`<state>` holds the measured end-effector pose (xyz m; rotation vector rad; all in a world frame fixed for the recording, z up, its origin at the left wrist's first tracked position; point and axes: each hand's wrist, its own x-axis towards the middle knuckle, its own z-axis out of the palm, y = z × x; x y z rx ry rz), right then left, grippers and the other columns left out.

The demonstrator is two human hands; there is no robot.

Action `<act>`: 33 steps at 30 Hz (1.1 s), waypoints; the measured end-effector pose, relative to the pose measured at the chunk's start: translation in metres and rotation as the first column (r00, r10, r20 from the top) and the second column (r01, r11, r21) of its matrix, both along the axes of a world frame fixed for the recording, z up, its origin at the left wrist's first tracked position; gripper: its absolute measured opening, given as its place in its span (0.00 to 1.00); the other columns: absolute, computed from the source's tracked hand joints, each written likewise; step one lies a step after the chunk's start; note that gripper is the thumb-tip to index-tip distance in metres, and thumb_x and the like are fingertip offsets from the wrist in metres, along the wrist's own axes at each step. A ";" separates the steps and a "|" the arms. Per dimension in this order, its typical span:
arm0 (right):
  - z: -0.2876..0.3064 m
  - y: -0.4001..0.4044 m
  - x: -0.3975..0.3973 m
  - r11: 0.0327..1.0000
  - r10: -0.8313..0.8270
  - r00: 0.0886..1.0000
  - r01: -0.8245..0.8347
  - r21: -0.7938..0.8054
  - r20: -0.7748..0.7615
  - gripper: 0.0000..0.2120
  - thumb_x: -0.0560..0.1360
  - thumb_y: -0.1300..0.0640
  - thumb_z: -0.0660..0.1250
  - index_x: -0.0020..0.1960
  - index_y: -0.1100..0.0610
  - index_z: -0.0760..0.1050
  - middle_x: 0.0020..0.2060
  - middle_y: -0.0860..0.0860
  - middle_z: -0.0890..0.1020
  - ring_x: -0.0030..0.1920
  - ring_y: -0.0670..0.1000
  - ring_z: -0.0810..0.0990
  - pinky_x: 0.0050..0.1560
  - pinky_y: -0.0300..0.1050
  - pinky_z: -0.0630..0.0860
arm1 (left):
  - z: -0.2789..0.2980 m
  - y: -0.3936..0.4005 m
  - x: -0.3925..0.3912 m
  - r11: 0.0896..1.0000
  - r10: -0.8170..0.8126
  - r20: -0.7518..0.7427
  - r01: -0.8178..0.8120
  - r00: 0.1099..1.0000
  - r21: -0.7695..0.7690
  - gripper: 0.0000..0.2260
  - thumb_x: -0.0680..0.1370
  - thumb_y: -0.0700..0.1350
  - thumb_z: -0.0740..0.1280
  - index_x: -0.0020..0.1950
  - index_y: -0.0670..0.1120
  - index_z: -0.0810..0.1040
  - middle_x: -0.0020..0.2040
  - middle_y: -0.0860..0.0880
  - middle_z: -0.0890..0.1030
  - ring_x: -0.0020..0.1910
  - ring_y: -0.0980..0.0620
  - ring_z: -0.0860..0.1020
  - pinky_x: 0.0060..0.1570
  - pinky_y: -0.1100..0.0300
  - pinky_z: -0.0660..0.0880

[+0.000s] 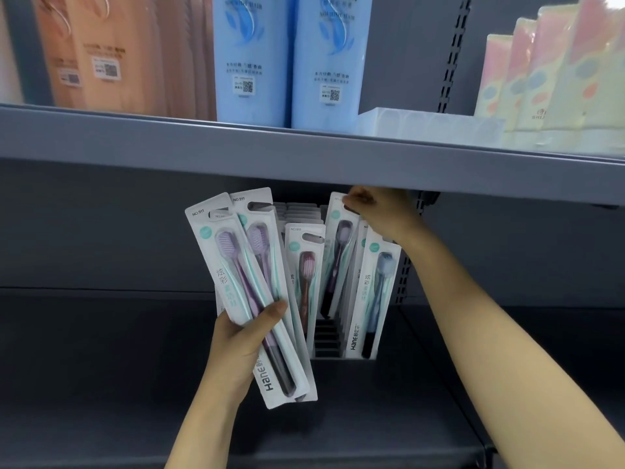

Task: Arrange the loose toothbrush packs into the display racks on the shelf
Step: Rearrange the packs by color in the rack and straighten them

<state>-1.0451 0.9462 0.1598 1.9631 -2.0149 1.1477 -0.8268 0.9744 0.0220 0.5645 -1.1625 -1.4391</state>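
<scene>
Dim under the upper shelf (304, 164); top bottles (253, 59) blurred, edges warped.

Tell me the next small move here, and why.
Probably lower the pack the right hand pinches by its top into the rack: it hangs tilted above open slots, while the left hand holds more packs waiting.

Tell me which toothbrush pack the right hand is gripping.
The dark-purple-brush pack in the middle of the rack; the right hand pinches its top edge. The brown and blue packs beside it stand untouched.
</scene>
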 end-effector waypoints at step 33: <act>-0.024 0.057 0.050 0.933 0.103 0.984 -0.043 -0.358 0.149 0.09 0.77 0.62 0.64 0.48 0.61 0.83 0.34 0.54 0.84 0.35 0.52 0.79 0.41 0.40 0.75 | -0.004 0.021 -0.014 0.983 -0.173 -0.022 0.174 0.985 0.061 0.16 0.62 0.37 0.73 0.48 0.48 0.82 0.42 0.50 0.86 0.42 0.54 0.85 0.38 0.64 0.80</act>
